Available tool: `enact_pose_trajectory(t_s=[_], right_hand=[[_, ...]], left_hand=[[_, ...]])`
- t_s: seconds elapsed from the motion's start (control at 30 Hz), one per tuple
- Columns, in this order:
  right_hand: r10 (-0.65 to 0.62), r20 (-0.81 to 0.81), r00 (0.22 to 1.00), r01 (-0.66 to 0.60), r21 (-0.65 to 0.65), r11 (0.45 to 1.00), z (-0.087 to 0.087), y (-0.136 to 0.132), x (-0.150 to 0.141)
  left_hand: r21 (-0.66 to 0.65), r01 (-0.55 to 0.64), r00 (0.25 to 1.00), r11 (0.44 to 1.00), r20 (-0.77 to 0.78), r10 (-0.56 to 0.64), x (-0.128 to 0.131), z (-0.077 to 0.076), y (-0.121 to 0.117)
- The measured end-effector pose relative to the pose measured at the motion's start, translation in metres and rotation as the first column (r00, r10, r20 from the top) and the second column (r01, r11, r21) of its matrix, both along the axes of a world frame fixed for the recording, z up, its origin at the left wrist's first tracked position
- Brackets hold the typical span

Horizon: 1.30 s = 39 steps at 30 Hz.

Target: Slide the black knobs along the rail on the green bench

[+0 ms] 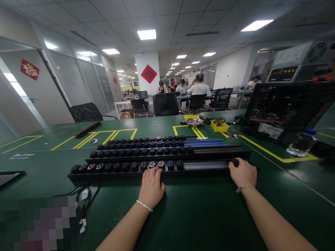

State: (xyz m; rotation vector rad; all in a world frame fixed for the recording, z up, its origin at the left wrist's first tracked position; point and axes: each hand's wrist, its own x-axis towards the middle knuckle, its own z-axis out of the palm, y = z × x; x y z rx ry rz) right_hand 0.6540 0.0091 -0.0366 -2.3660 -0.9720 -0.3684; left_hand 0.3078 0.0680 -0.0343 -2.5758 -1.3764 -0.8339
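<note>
Head view: left hand [152,186] is on the near edge of the near rail [207,165], fingers bent over it beside the black modules [125,167]; can't tell if it is clenched on anything or just resting. Right hand [244,173] is closed around a black piece [235,162] at the right end of the same rail. Near rail lies across the green desk [191,223], spanning both hands and running on past the left hand to its left. Modules sit in a row in it, from the far left up to just right of the left hand; bare channel between that row and the right hand. More rails [217,149] with modules lie just beyond both hands, roughly parallel, blue strips [204,142] among them. Cables [86,202] left of the left hand, on the desk. Metal bowl [194,121] and yellow bin [219,127] farther out, ahead of the right hand and left of it. Clear bottle [302,143] and open computer case [275,114] beyond the right hand, to its right. Seated people [199,87] well past both hands, at another table [238,92].
</note>
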Motion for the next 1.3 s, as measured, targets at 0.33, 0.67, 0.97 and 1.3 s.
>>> enact_pose_trajectory(t_s=[0.33,0.67,0.97,1.3], right_hand=[[-0.011,0.011,1.000,0.011,-0.040,0.999,0.0023,-0.0011,0.0039],[-0.019,-0.005,1.000,0.019,-0.064,0.998,0.0037,0.0003,0.0064],[-0.042,-0.014,0.999,0.041,-0.053,0.998,0.0032,0.0004,0.0077],[-0.051,-0.006,0.999,0.051,-0.019,0.999,0.0020,-0.0004,0.0086]], left_hand=[[-0.022,0.001,1.000,1.000,0.003,0.000,-0.0001,0.0006,-0.0012],[-0.044,0.008,1.000,0.999,0.015,-0.008,-0.0003,0.0005,-0.0010],[-0.042,0.013,1.000,0.999,0.023,-0.012,-0.0005,-0.0003,-0.0003],[-0.042,0.010,1.000,0.999,0.025,-0.009,-0.0001,0.0005,-0.0009]])
